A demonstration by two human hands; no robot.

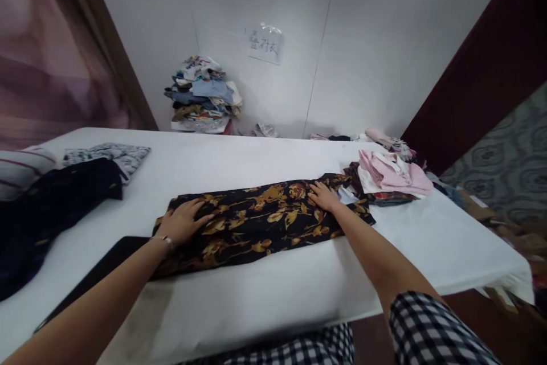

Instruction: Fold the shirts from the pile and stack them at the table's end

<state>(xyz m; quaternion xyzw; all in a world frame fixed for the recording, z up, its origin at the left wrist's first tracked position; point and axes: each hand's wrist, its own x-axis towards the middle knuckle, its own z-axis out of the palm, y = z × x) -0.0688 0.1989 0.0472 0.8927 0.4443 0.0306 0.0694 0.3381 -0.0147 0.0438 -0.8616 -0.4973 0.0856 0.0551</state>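
Observation:
A black garment with a golden leaf print (260,220) lies folded into a long strip across the white table (265,291). My left hand (183,221) rests flat on its left end, fingers spread. My right hand (323,195) presses flat on its upper right part, fingers apart. Neither hand grips the cloth. A thin bracelet sits on my left wrist.
A dark blue garment (47,205) and a grey patterned cloth (111,154) lie at the table's left. A pink folded pile (391,174) sits at the right. A tall stack of clothes (203,97) stands by the far wall under a paper sign (265,43). A black flat object (106,265) lies near my left forearm.

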